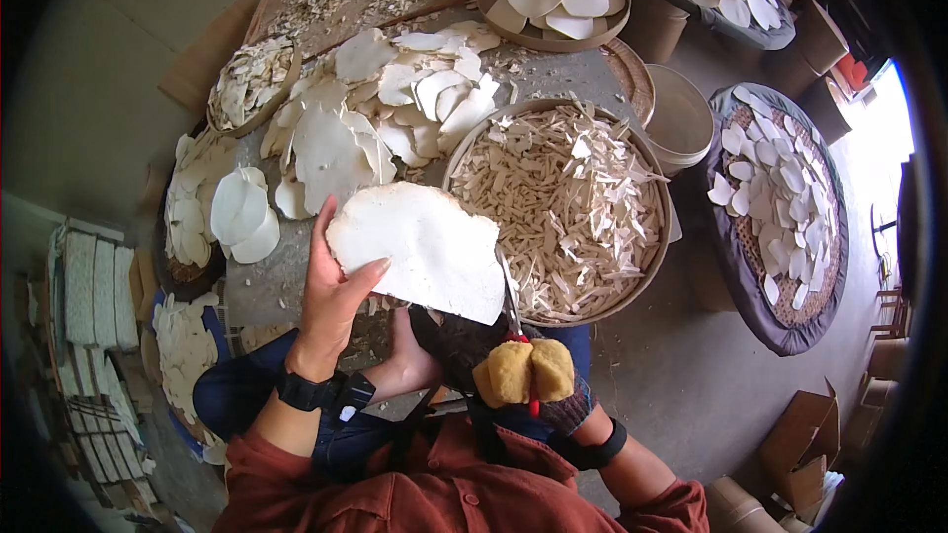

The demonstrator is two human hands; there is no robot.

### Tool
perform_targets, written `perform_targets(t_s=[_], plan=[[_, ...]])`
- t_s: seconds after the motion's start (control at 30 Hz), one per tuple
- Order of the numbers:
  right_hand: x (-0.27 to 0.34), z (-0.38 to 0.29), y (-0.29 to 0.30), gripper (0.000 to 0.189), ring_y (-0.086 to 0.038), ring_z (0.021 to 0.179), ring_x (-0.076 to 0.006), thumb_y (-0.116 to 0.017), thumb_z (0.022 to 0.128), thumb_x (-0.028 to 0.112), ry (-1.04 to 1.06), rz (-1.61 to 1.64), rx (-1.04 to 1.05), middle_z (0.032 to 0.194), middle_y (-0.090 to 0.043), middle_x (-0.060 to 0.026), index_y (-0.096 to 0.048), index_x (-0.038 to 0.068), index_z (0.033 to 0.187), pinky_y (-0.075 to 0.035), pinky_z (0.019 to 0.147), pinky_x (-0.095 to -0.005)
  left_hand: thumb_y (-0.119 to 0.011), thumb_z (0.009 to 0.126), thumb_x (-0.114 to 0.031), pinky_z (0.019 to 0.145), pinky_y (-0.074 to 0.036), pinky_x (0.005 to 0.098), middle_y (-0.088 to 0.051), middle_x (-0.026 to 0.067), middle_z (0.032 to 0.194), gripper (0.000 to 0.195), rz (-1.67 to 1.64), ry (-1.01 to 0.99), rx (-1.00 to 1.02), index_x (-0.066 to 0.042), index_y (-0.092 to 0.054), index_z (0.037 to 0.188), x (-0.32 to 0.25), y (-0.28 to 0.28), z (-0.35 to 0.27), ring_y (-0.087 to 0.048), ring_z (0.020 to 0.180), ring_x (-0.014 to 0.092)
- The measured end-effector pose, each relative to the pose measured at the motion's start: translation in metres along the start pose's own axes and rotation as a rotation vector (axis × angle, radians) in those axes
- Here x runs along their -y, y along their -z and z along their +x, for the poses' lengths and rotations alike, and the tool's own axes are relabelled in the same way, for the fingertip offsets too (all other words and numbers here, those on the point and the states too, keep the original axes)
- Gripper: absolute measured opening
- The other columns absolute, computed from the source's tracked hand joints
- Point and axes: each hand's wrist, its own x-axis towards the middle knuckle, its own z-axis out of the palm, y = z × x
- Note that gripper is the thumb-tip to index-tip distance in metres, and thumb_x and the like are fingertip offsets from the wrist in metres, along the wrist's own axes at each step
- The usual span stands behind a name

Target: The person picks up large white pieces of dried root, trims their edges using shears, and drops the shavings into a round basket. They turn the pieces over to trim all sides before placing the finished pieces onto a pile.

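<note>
My left hand (333, 307) holds a thin, flat white slice (422, 248) with an uneven edge, thumb on top and fingers beneath its left side. In my right hand (566, 403) are scissors (511, 296) with red handles. Yellow foam pads (511, 370) wrap around the grip, and a dark knitted glove covers that hand. The blades point up along the slice's right edge; whether they are parted is unclear. Just beyond them, white offcut strips (548, 215) fill a round tray (652, 275). Larger irregular slices (333, 141) are heaped past my left hand.
A small stack of rounded slices (241, 211) lies on the grey table (255, 283) at left. Farther back stands a round container (563, 43) of smooth-edged slices. At right are a bucket (670, 111) and a cloth-rimmed basket (740, 303) with small pieces. A cardboard box (796, 422) sits lower right.
</note>
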Motion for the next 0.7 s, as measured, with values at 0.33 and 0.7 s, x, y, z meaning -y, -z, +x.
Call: perform_targets(t_s=[0.33, 0.7], plan=[[-0.002, -0.016, -0.004, 0.032, -0.054, 0.108, -0.0203, -0.052, 0.089, 0.017, -0.411, 1.106, -0.069, 0.114, -0.056, -0.0106, -0.049, 0.002, 0.118, -0.042, 0.094, -0.0329, -0.060, 0.078, -0.001, 0.093, -0.042, 0.0336, -0.055, 0.0140, 0.116, 0.036, -0.141, 0.005, -0.041, 0.000, -0.053, 0.113, -0.017, 0.027, -0.018, -0.051, 0.110, 0.020], [-0.006, -0.012, -0.032, 0.039, -0.054, 0.101, -0.0168, -0.068, 0.075, 0.006, -0.705, 1.008, -0.057, 0.108, -0.057, -0.0061, -0.053, 0.005, 0.111, -0.043, 0.089, -0.0282, -0.062, 0.072, -0.005, 0.092, -0.043, 0.0352, -0.052, 0.0190, 0.122, 0.009, 0.573, -0.520, 0.083, -0.009, -0.069, 0.076, 0.001, 0.040, -0.025, -0.052, 0.112, 0.030]])
